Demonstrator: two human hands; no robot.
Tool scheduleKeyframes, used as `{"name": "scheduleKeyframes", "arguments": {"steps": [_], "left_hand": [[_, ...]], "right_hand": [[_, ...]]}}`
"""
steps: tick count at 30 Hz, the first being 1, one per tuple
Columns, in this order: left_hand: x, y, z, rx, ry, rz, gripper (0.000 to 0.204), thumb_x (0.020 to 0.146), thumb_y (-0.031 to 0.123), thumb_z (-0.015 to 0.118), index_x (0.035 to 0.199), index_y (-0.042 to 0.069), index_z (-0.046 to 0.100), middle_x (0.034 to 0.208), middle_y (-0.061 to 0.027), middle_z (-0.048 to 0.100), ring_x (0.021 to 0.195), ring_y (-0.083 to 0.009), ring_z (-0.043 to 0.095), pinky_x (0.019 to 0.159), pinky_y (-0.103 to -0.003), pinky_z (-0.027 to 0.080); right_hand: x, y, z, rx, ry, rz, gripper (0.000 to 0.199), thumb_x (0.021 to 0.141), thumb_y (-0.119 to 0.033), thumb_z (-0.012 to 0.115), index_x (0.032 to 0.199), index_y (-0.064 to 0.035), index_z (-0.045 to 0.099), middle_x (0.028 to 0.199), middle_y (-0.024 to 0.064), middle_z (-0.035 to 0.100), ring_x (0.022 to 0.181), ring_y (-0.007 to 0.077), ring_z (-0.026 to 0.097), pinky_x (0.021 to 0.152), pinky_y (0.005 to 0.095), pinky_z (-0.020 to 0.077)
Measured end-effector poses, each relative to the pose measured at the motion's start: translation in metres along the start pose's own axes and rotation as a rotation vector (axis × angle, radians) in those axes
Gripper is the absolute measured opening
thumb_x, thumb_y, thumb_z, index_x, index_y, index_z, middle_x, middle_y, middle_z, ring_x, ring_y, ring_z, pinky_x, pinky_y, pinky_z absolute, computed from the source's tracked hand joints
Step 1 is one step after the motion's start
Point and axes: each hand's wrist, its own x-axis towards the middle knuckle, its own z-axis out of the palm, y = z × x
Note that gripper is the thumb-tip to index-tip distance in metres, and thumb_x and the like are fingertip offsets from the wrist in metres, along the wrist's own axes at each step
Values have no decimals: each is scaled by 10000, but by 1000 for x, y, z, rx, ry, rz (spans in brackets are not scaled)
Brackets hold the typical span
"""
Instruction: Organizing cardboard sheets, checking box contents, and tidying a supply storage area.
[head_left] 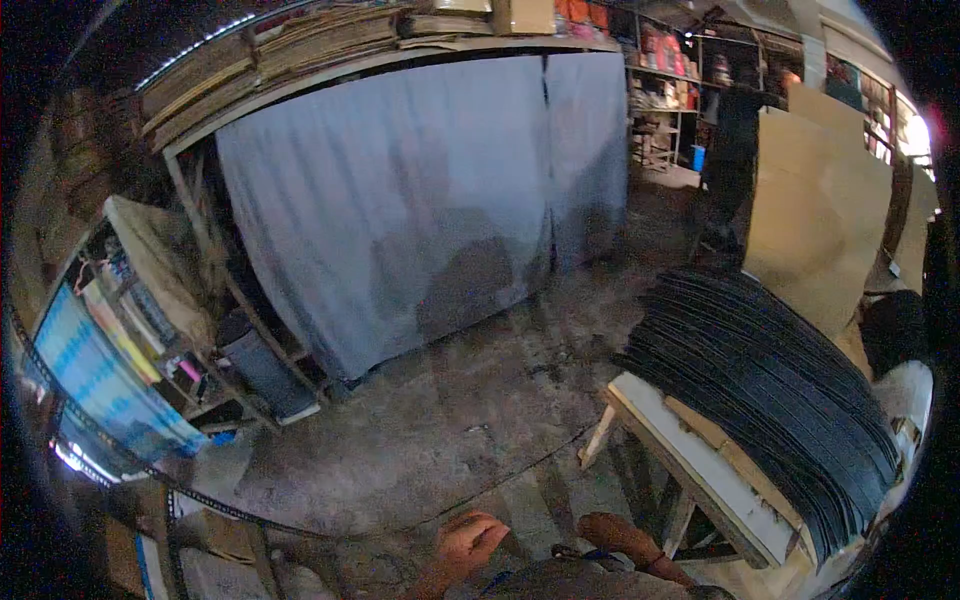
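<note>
My left hand (472,538) is low in the middle of the view, in front of my body. Its fingers are loosely curled, and nothing shows in them. Right of it, my right hand (617,537) hangs close to my body, a thin band at its wrist. Its fingers are dim and blurred, so their hold is unclear. A small dark item (568,551) lies against my clothing beside that hand; its kind is too blurred to tell. The nearest furniture is a wooden table (690,455) on my right, bearing a fanned stack of thin black sheets (760,370). Neither hand touches it.
A grey cloth curtain (400,200) hangs across the far side under a shelf of stacked flat boards (330,40). Large tan boards (815,200) stand behind the black sheets. At left are a blue patterned cloth (105,365) and a dark roll (265,365). Concrete floor (430,440) lies ahead.
</note>
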Motion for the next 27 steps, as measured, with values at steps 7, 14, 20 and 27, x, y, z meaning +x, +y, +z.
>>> {"name": "scheduleKeyframes", "arguments": {"steps": [7,14,20,27], "left_hand": [[0,-11,-37,80,23,-37,194,884,219,618,879,27,645,836,-104,624,739,-239,612,643,-358,497],[18,-31,-46,149,30,-141,236,876,266,607,880,35,655,894,-129,645,839,-299,618,766,-385,492],[87,-44,-44,234,20,-91,221,907,253,584,942,47,656,867,-104,646,797,-265,625,683,-384,526],[178,-67,-31,248,78,83,230,918,263,557,965,63,662,882,-101,651,855,-270,622,707,-391,533]], "right_hand": [[45,-18,-22,-108,245,-278,317,971,-312,421,1060,-59,590,1077,130,625,936,302,613,790,414,495],[87,-13,-82,-69,329,-281,254,933,-258,529,1022,-21,548,933,148,616,873,294,621,725,419,492],[151,1,-146,212,363,-297,268,930,-296,548,912,-31,514,761,80,535,665,178,570,672,336,494],[238,63,-195,387,308,-220,281,884,-317,594,950,-46,562,822,153,627,758,320,622,666,413,484]]}}
